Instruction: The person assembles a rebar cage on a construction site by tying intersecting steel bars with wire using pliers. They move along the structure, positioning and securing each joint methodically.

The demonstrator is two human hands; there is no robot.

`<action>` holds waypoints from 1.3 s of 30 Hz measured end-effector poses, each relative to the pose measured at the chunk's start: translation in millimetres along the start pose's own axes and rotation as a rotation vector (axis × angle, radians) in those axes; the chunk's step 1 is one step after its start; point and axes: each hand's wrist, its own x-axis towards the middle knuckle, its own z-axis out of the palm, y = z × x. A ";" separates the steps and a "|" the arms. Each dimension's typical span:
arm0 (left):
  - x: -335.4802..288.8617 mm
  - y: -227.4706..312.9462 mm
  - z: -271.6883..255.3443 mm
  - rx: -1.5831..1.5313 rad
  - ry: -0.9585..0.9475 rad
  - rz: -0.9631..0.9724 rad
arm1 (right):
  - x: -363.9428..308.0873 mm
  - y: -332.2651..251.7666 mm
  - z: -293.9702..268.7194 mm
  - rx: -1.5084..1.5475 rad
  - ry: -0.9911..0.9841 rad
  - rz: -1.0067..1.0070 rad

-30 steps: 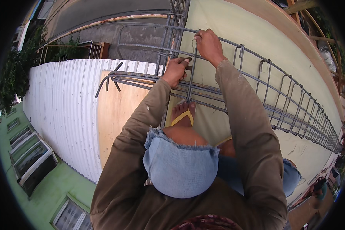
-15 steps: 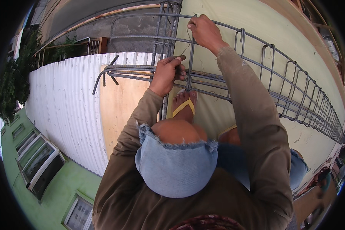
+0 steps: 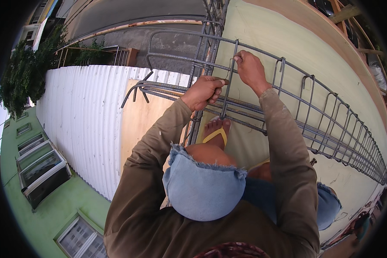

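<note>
A long cage of steel reinforcing bars [image 3: 262, 50] runs from the upper left to the far right in front of me. My left hand [image 3: 202, 93] is closed by one of its upright stirrups [image 3: 230, 81], thumb and fingers pinched at the end of a thin tie wire. Above it, on the other side of that stirrup, my right hand [image 3: 250, 70] pinches the upper part of the wire near the top bar. Between the two hands the wire is thin and hard to follow. Below, my foot in a yellow flip-flop [image 3: 217, 134] stands beside the cage.
Under the cage lies a pale sheet surface [image 3: 253, 148]. An upright column of bars [image 3: 210, 43] crosses at the cage's left end, where hooked bar ends [image 3: 135, 92] stick out. A white corrugated sheet [image 3: 81, 120] and a green building [image 3: 30, 185] are to the left.
The view has shifted, so the cage and hands sit lower and further right. My hands have come closer together, with the right lower along the stirrup; both still pinch the wire.
</note>
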 end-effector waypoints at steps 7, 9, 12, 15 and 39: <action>19.4 2.3 1.0 -0.070 0.020 -0.082 | -1.1 5.2 3.9 0.064 -0.013 0.022; 41.5 0.6 -2.8 -0.176 0.021 -0.083 | -0.2 4.0 6.4 0.057 -0.015 0.039; 71.3 -9.2 -6.9 -0.289 0.104 -0.094 | -0.2 1.2 8.2 0.056 -0.028 0.076; 86.0 -19.6 -10.1 -0.182 0.076 -0.068 | 0.2 0.9 7.7 0.008 -0.060 0.108; 89.5 -14.0 -0.5 -0.027 0.209 -0.038 | -6.3 3.5 10.5 0.055 -0.023 0.087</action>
